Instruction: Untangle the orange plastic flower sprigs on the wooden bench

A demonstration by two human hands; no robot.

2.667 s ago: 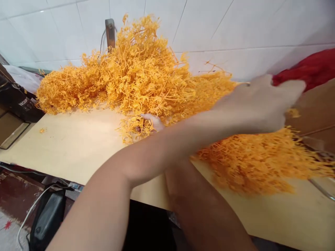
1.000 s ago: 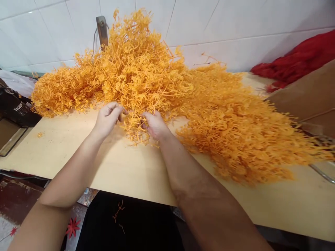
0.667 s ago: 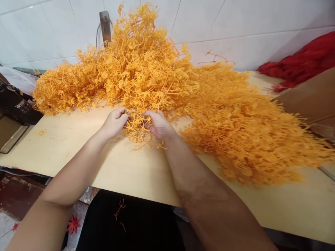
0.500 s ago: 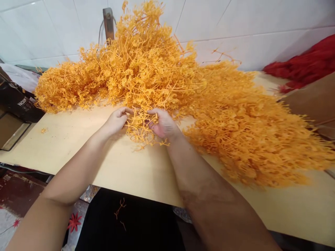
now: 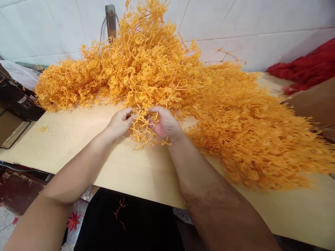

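Note:
Both hands are at the front of a big tangled heap of orange, thin-branched plastic-looking pieces [image 5: 146, 66]. My left hand [image 5: 121, 121] is closed, thumb and forefinger pinching the left side of a small orange branched bunch [image 5: 142, 134]. On the bunch's other side, my right hand [image 5: 166, 122] grips it between thumb and fingers; part of the fingers is hidden by the strands. The bunch hangs just above the pale tabletop [image 5: 125, 174], its loose ends drooping toward me.
A second, flatter orange pile [image 5: 256, 136] spreads to the right. Red material [image 5: 309, 64] lies at the back right beside a brown cardboard piece [image 5: 314, 101]. A black box [image 5: 22, 101] stands at the left edge. An upright metal bracket [image 5: 111, 22] rises behind the heap.
The view has shifted slightly. My left hand has moved a little to the right, closer to my right hand, and the strands between them sit slightly differently.

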